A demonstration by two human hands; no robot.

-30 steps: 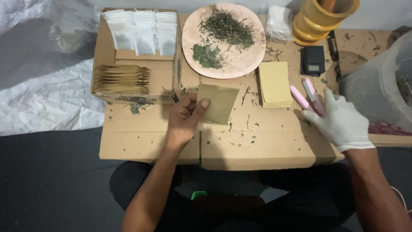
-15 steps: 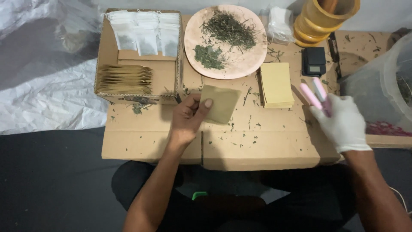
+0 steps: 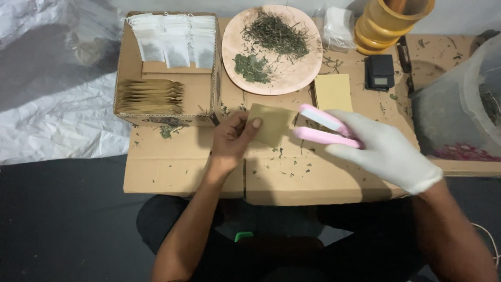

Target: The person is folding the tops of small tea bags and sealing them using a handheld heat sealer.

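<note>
**A:** So the bare left hand (image 3: 232, 138) is pinching a small tan paper pouch (image 3: 270, 124) by its near edge, thumb on top, holding it just off the cardboard counter (image 3: 313, 177). The gloved right hand (image 3: 383, 149) is closed around a pink clamp-style sealer (image 3: 322, 127), its arms spread apart and pointing at the pouch's free edge.

**B:** Looks like the sealing step to me. The pouch edge needs to sit squarely between those arms before squeezing. Beyond the hands: a stack of empty yellow pouches (image 3: 333, 91), a plate of dried herbs (image 3: 271, 49), and a box of finished pouches (image 3: 166, 68).
</note>
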